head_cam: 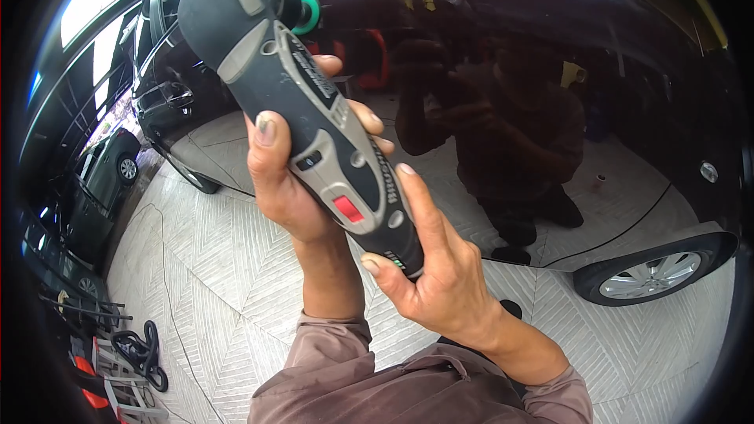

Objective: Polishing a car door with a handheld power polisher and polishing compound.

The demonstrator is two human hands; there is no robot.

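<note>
A cordless mini polisher in black and grey is held up at a slant before the dark, glossy side of a car. My left hand wraps around the middle of its body, thumb on the near side and fingertips showing past the far edge. The lower end rests in the grip of my right hand, its thumb beside a row of small indicator lights, some lit green. A red switch sits uncovered on the body. At the tool's head, the green pad points toward the car; whether they touch I cannot tell.
A car wheel stands at the right. Along the patterned floor runs a thin cable at the left. A folding stepladder and a black hose-like coil are lower left. Another car is parked farther off.
</note>
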